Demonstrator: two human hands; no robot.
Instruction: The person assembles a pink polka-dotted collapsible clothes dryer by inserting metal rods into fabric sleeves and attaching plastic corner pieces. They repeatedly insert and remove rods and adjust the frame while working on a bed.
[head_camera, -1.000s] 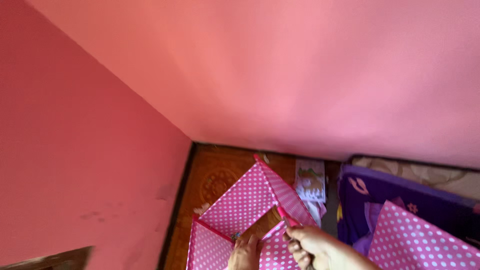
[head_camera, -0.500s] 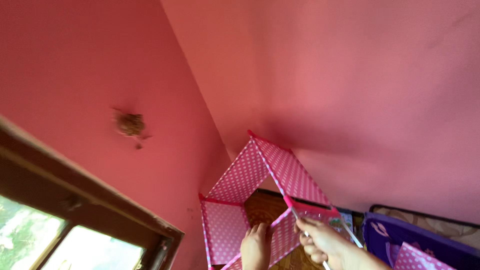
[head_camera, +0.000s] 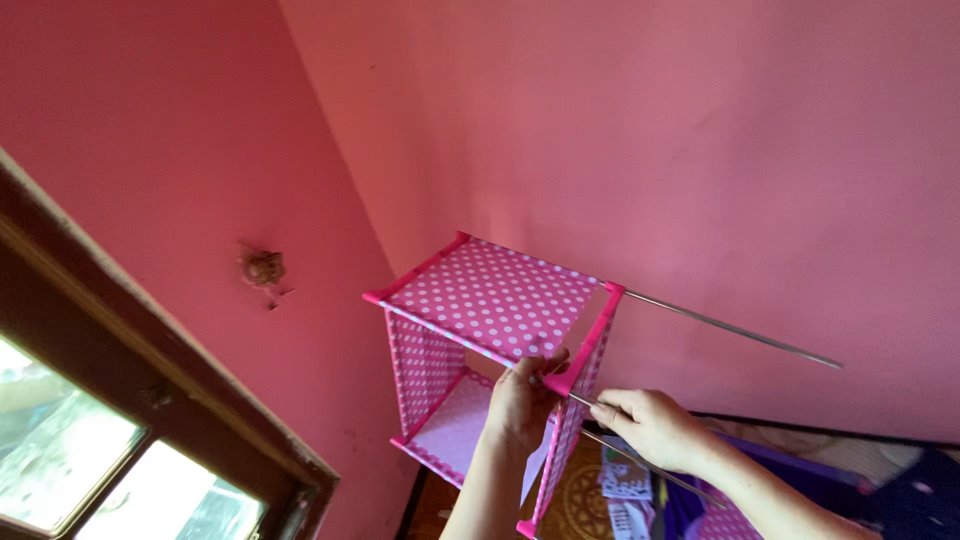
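Observation:
A pink fabric shelf unit (head_camera: 495, 300) with white dots stands upright against the pink wall, its panels stretched between pink corner joints. My left hand (head_camera: 522, 403) grips the front right corner joint of the top panel. My right hand (head_camera: 650, 428) pinches a thin metal rod (head_camera: 640, 460) that runs from that corner joint down to the right. Another metal rod (head_camera: 730, 327) sticks out to the right from the back right corner joint.
A dark wooden window frame (head_camera: 150, 400) fills the lower left. A brown lump (head_camera: 262, 268) clings to the left wall. Below lie a brown patterned floor (head_camera: 585, 505), printed paper (head_camera: 625, 490) and purple bedding (head_camera: 900, 490).
The shelf unit has turned from a tilted diamond to upright, with its top panel level. The view swung up and left. Both hands stayed at the front corner joint and rod.

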